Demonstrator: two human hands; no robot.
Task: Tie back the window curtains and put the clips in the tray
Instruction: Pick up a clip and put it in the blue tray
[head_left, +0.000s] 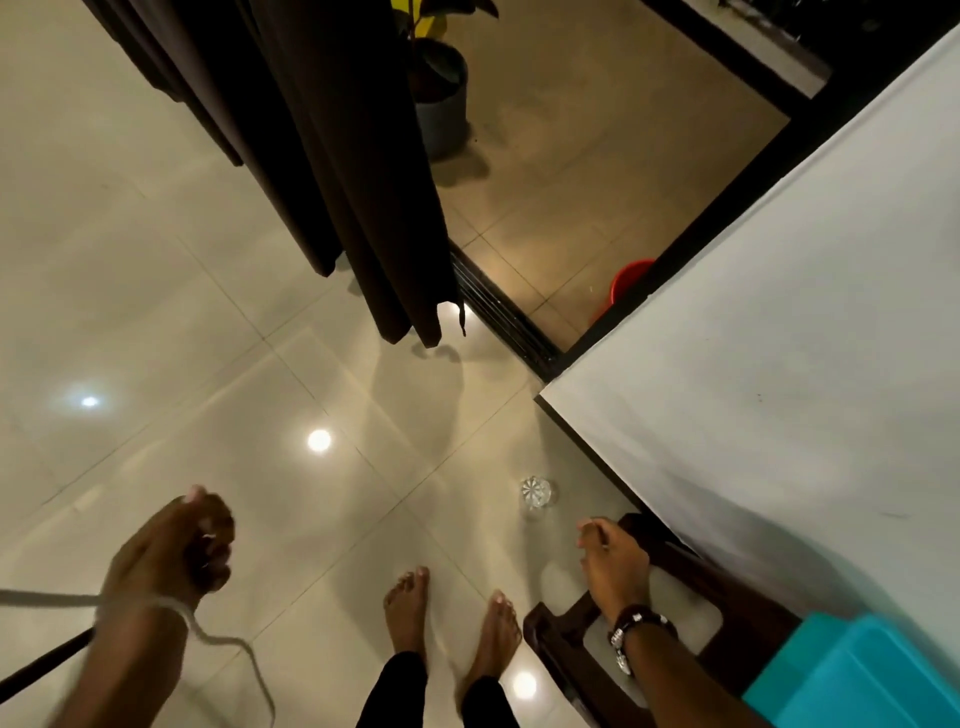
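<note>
The left hand (184, 545), near left, curls round a pale cord (218, 638), probably for tying the dark curtain (332, 156) far ahead; the right hand (613, 558), fingers curled, rests on a wooden stool (566, 639); whether it grips anything I cannot tell.

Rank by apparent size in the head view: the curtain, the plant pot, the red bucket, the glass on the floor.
1. curtain
2. plant pot
3. red bucket, mostly hidden by the wall, so its rank is unsure
4. glass
</note>
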